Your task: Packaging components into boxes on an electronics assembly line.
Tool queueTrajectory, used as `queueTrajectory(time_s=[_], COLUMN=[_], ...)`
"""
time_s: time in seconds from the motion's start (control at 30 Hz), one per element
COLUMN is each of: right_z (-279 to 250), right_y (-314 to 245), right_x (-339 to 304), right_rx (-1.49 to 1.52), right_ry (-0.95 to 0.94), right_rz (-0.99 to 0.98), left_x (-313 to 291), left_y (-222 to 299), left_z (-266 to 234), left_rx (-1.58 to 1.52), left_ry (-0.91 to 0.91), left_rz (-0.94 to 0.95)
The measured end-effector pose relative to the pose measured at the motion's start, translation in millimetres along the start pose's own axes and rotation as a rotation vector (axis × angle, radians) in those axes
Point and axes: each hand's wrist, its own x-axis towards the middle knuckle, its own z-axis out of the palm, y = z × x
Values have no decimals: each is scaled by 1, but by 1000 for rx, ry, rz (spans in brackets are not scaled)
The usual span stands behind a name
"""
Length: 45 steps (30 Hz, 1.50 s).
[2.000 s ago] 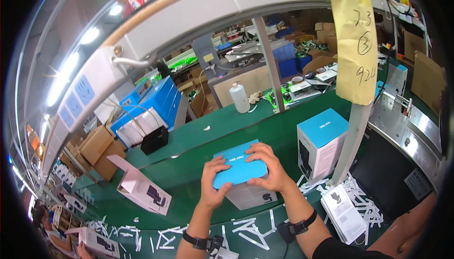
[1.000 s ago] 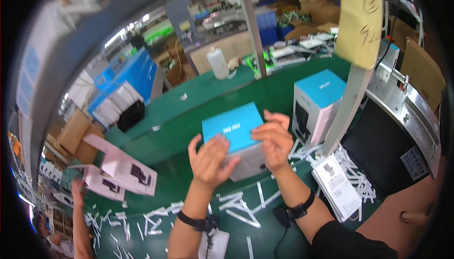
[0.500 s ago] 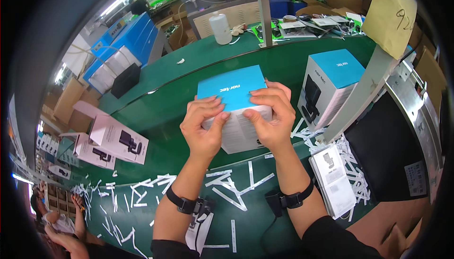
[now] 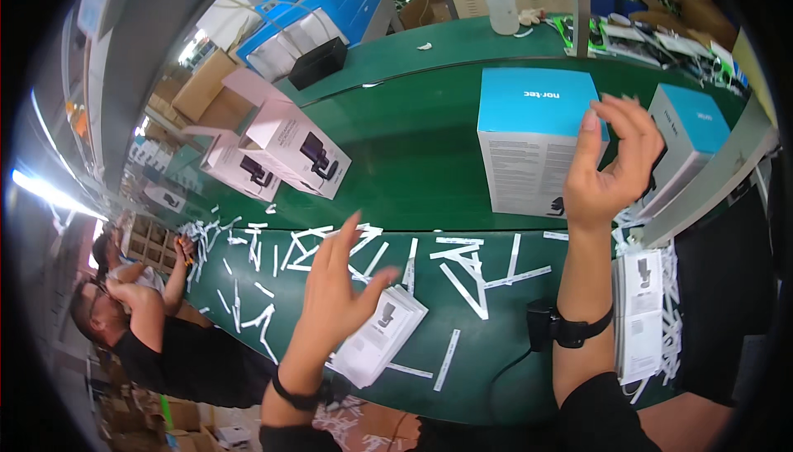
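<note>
A white carton with a blue top [image 4: 529,155] stands upright on the green bench. Beside its right edge is my right hand [image 4: 613,163], fingers slightly bent and thumb apart, holding nothing. I cannot tell whether it still touches the carton. My left hand [image 4: 334,291] is over the near part of the bench, fingers stretched and thumb spread, with nothing in it. Just right of and below it lies a stack of white booklets [image 4: 384,336] printed with a dark device. Two pale pink boxes [image 4: 301,151] with raised flaps stand at the left.
White paper strips [image 4: 462,274] are scattered over the near bench. At the right are another blue-topped carton [image 4: 694,126], a booklet stack [image 4: 640,312] and a metal post [image 4: 702,179]. A white bottle [image 4: 501,6] stands at the back. Another person [image 4: 149,328] works at the left.
Both hands have let go of the blue-topped carton. My left hand has moved left and nearer, toward the booklets; my right stays by the carton. The view has turned left.
</note>
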Motion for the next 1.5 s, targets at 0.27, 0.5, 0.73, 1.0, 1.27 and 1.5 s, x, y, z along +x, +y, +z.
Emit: queueTrajectory(time_s=[0.27, 0.5, 0.73, 1.0, 1.27, 1.5], right_z=[-9, -5, 2, 34, 197, 280], right_y=[-57, -77, -94, -138, -202, -222], right_x=[12, 2, -5, -37, -66, -103], right_rx=[373, 447, 489, 603, 353, 226], right_ry=[-81, -252, -420, -758, -863, -1032], right_rz=[-79, -127, -138, 239, 128, 351], left_x=[-85, -72, -84, -80, -106, -102], left_y=[-46, -39, -59, -96, -156, -152], left_z=[12, 9, 9, 27, 69, 52], left_rx=[146, 373, 195, -224, -1109, -919], left_ry=[-652, -670, -388, -404, -368, -262], left_rz=[-422, -343, -212, -346, -431, -348])
